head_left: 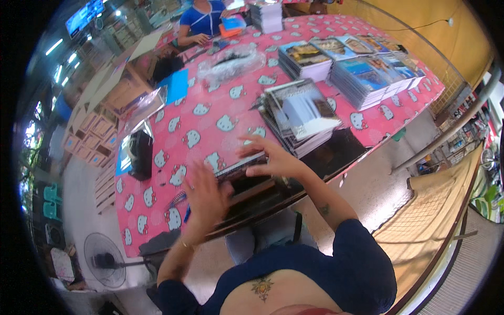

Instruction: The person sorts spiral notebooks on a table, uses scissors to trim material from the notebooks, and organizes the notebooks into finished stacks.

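Observation:
A narrow book-like object (239,167) with a white edge and dark binding lies between my hands at the table's near edge, mostly hidden. My left hand (205,194) is at its left, smeared by motion. My right hand (275,157) is over its right end with fingers and thumb apart; I cannot tell whether it touches the object. Beyond my right hand is a stack of bound books (304,113) with a grey-white picture cover on top. A loose wire coil (178,198) lies beside my left hand.
Stacks of picture-covered books (367,79) stand far right on the pink patterned table (199,136). A black tape dispenser (140,155) sits left. Clear plastic wrap (231,65) lies at the back, near a co-worker in blue (202,23). A fan (105,260) stands lower left.

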{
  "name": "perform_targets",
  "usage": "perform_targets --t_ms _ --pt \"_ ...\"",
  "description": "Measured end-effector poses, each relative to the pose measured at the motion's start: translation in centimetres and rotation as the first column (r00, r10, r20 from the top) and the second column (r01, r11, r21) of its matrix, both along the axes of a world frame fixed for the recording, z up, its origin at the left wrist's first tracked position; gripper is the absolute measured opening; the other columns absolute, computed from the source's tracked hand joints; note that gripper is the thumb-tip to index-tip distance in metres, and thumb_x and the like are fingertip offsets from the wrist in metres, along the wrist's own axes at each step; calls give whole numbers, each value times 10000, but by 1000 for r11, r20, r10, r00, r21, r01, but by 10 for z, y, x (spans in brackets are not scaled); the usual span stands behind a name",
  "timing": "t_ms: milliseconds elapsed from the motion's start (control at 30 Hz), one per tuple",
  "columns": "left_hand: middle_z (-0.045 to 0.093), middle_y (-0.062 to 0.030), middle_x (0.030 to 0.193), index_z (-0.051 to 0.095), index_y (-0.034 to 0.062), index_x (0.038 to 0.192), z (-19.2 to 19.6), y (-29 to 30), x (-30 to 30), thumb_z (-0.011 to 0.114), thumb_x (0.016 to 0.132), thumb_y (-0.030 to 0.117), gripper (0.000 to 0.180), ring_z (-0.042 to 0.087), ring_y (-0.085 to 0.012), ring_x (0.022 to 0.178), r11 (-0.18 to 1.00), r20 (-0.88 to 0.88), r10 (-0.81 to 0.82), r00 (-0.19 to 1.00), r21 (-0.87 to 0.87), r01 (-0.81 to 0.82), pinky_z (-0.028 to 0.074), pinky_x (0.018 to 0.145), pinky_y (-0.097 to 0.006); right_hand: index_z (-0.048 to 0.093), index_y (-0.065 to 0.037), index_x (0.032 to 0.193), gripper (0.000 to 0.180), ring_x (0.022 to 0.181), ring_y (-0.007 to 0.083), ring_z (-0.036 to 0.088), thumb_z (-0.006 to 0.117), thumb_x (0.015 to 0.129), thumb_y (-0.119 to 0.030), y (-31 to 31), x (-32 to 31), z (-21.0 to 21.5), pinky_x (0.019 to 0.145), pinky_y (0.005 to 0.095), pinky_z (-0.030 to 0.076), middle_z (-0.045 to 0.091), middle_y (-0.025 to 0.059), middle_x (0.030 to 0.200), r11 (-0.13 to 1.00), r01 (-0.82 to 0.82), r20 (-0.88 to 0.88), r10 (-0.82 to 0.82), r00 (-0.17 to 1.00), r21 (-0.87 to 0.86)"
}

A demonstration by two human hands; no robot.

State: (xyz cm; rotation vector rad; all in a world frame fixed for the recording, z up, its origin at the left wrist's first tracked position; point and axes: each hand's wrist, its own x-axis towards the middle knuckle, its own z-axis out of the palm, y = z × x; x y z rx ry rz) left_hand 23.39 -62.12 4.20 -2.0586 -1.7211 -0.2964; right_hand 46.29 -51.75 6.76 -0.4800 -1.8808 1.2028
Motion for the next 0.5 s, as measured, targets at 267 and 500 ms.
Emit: perform_targets --t_ms 267,500 --pt "303 -270 1465 284 -45 1422 14 16 0 609 836 464 841 282 -401 1381 999 29 46 999 -21 -45 165 1080 -637 485 -79 1300 559 955 110 603 737 803 -49 -11 -29 -34 822 270 512 622 78 1030 959 11 -116 -45 992 -284" --pt "279 -276 1482 267 -35 1436 -7 7 3 604 844 444 833 254 -395 1398 993 13 -46 999 -113 47 195 1081 -606 459 -69 1220 481 876 105 596 725 819 -56 -17 -40 -35 758 252 501 592 54 970 930 43 -124 -95 988 -365"
